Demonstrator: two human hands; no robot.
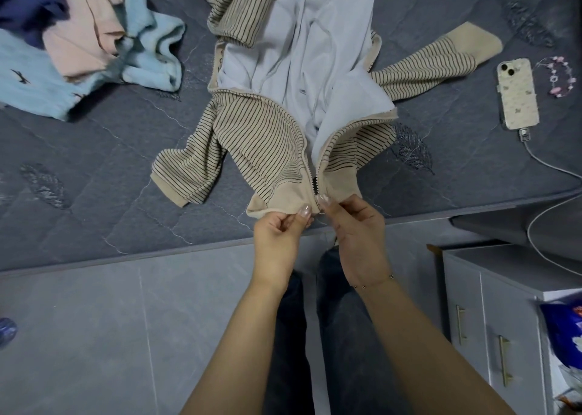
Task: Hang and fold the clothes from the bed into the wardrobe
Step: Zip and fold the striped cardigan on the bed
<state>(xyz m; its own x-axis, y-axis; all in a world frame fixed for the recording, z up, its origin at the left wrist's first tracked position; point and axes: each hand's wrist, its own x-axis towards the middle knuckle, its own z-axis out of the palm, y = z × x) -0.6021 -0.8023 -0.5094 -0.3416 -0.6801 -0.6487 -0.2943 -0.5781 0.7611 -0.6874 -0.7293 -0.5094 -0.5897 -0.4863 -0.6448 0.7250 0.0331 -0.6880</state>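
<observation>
At the bed's edge, your left hand (277,228) pinches the striped jacket (267,143) hem, your right hand (352,222) grips the zipper (316,190); hold the hem taut and pull the slider steadily

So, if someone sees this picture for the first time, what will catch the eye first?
First, the striped jacket, spread open at the centre of the grey bed, with both hands at its hem: the left hand pinches one side and the right hand pinches the zip end. Then the pile of blue and pink clothes at the upper left, and the phone charging at the right.
</observation>
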